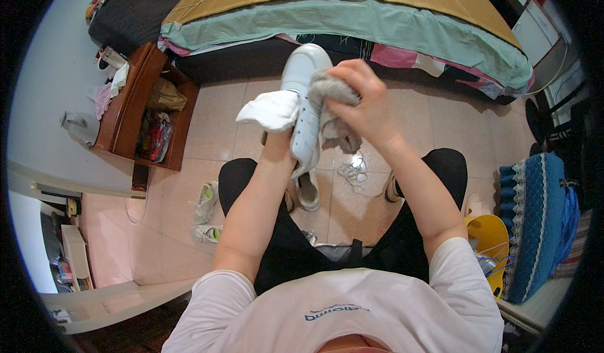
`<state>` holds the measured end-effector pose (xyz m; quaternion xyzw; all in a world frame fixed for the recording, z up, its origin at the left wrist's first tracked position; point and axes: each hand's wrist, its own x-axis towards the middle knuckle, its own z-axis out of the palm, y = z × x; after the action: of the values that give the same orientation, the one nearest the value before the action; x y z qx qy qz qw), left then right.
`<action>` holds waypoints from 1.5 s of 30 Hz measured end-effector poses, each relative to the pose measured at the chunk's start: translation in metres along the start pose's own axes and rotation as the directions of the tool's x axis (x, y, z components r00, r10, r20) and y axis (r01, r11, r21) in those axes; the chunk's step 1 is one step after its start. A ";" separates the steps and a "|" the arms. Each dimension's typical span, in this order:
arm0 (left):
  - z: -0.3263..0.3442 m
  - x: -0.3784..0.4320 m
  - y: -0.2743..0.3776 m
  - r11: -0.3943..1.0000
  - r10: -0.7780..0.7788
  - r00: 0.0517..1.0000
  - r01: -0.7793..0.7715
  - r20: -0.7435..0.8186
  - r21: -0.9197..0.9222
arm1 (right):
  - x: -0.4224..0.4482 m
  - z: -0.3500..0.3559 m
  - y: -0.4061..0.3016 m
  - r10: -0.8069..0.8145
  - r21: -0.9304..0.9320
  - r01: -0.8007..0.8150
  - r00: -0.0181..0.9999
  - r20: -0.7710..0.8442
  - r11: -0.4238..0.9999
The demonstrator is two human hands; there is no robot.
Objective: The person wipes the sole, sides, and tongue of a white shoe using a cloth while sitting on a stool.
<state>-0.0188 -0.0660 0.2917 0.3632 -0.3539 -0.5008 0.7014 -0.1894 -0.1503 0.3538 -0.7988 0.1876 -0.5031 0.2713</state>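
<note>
A white sneaker (309, 63) is held up in front of me, toe pointing away, its lace holes without laces. Its white tongue (270, 110) is folded out to the left. My left hand (277, 138) supports the shoe; only the wrist shows, the fingers being hidden behind the tongue and upper. In my right hand (363, 96) a grey, fuzzy cloth (332, 89) is bunched and pressed to the shoe's right side. The cloth's loose end hangs below my fingers. Slight blur covers the right hand.
Another white shoe (308, 191) stands on the tiled floor between my legs, beside loose white laces (354, 171). White shoes with green insoles (206, 202) lie left. A wooden cabinet (125, 103), a bed (330, 18), a yellow bucket (495, 233) and a blue quilted cover (533, 225) surround me.
</note>
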 end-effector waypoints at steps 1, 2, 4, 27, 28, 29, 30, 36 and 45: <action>-0.017 0.000 -0.005 0.990 0.005 1.000 0.000 -0.030 0.144 | -0.004 0.008 -0.005 0.024 0.023 -0.025 0.999 0.026 0.999; 0.000 -0.003 0.007 0.839 -0.121 0.989 0.147 0.083 -0.524 | -0.009 0.008 -0.002 0.060 0.027 -0.061 0.997 0.046 0.998; 0.025 -0.011 0.020 0.905 -0.155 0.986 0.117 -0.059 -0.409 | -0.005 0.000 0.004 0.029 0.017 -0.029 1.000 0.011 0.999; 0.037 0.027 -0.010 0.997 0.064 0.983 -0.072 0.172 0.042 | 0.012 -0.024 0.009 -0.009 -0.201 -0.022 0.989 -0.149 0.979; 0.039 0.028 -0.010 0.996 0.063 0.983 -0.073 0.172 0.051 | 0.012 -0.024 0.010 0.020 -0.201 -0.053 0.986 -0.165 0.978; 0.039 0.030 -0.013 0.996 0.064 0.982 -0.075 0.176 0.055 | 0.010 -0.021 0.008 -0.001 -0.207 -0.032 0.988 -0.157 0.978; 0.036 0.029 -0.012 0.997 0.056 0.987 -0.064 0.154 0.051 | 0.007 -0.017 0.005 -0.002 -0.208 -0.031 0.988 -0.157 0.978; 0.020 0.017 -0.007 0.999 0.002 0.999 0.000 0.045 -0.048 | -0.011 0.002 -0.005 -0.109 -0.315 0.109 0.994 0.021 0.943; 0.047 0.026 -0.015 0.995 0.080 0.987 -0.088 0.140 0.050 | 0.010 -0.019 0.006 0.030 -0.376 -0.081 0.990 -0.140 0.923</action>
<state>-0.0597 -0.1016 0.3052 0.3322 -0.4304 -0.4846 0.6852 -0.2030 -0.1649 0.3636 -0.7956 0.3217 -0.5009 0.1123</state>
